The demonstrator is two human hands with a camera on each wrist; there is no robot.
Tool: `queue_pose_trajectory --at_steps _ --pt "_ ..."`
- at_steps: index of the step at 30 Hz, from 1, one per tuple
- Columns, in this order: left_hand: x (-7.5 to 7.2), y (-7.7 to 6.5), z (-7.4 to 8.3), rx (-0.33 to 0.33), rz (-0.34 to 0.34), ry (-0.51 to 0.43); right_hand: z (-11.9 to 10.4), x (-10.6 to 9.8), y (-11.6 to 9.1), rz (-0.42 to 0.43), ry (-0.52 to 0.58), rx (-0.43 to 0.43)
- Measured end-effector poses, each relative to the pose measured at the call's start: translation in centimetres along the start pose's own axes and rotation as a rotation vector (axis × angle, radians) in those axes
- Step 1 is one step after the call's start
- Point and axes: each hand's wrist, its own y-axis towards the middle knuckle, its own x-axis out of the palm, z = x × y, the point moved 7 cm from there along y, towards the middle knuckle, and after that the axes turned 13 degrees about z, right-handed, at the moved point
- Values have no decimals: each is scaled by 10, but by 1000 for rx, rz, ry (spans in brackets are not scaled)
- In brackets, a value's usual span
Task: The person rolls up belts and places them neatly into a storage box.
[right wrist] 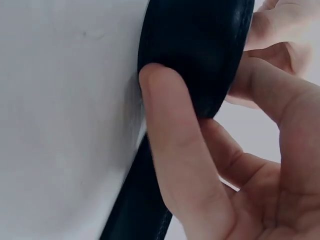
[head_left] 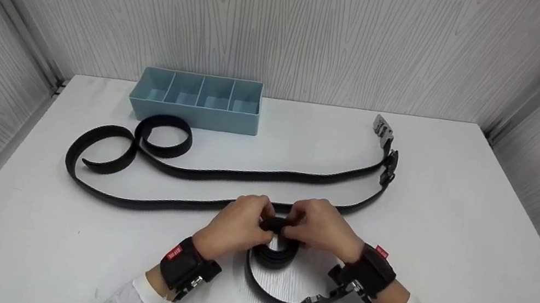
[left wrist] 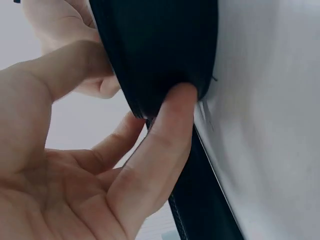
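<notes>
A black belt (head_left: pixel 274 259), rolled into a coil standing on its edge, is between both hands near the front middle of the table. Its outer end curves out to the right, with a metal buckle (head_left: pixel 311 302) close to the right wrist. My left hand (head_left: pixel 242 223) pinches the far left part of the coil between thumb and fingers. From the right, my right hand (head_left: pixel 325 230) grips the same far part. In the left wrist view a fingertip presses on the dark belt band (left wrist: pixel 160 45); the right wrist view shows the same band (right wrist: pixel 195 40) under a finger.
Two more black belts lie behind the hands, a farther one (head_left: pixel 243 175) and a nearer one (head_left: pixel 144 205), with curled ends at left. Their buckles (head_left: pixel 383 129) (head_left: pixel 389 168) are at back right. A light blue divided box (head_left: pixel 198 118) stands at the back left.
</notes>
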Motion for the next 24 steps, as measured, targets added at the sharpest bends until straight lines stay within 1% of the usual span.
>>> queue_pose_trajectory --at_steps 3,8,10,12,18,21,24 --pt "0 0 2 37 23 -3 -3 0 0 4 9 -14" --pt "-2 0 2 68 58 -26 -7 -2 3 55 -31 -95" --pt "-2 0 0 60 60 -23 -8 -2 4 69 -45 -114" --pt "-4 0 -2 39 59 -11 -8 -1 5 77 -51 -119" --pt "-5 0 -6 -25 45 26 -5 -2 7 88 -66 -88" --pt "-4 1 -6 -35 40 32 -3 -2 7 79 -58 -68" --pt "-3 1 -5 -24 48 26 -1 -2 5 60 -54 -54"
